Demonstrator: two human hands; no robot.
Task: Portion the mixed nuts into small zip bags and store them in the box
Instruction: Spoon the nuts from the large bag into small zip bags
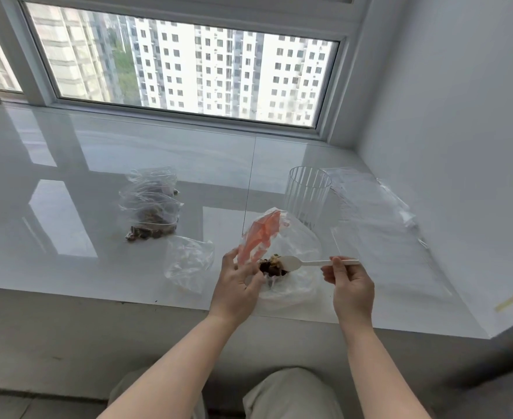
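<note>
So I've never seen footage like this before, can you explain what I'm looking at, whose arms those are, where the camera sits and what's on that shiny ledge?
There is no machine here. The picture comes from a wide-angle camera worn on a person's head, looking forward and down, so the two bare arms are the wearer's own.

The glossy white ledge sits under a window. The left hand holds open a clear bag with an orange strip. The right hand pinches the handle of a white plastic spoon, whose bowl is at a small heap of mixed nuts in that bag.

To the left lie filled small bags of nuts and one empty-looking clear bag. Behind stands a ribbed clear cup, with flat clear bags to its right.
</note>
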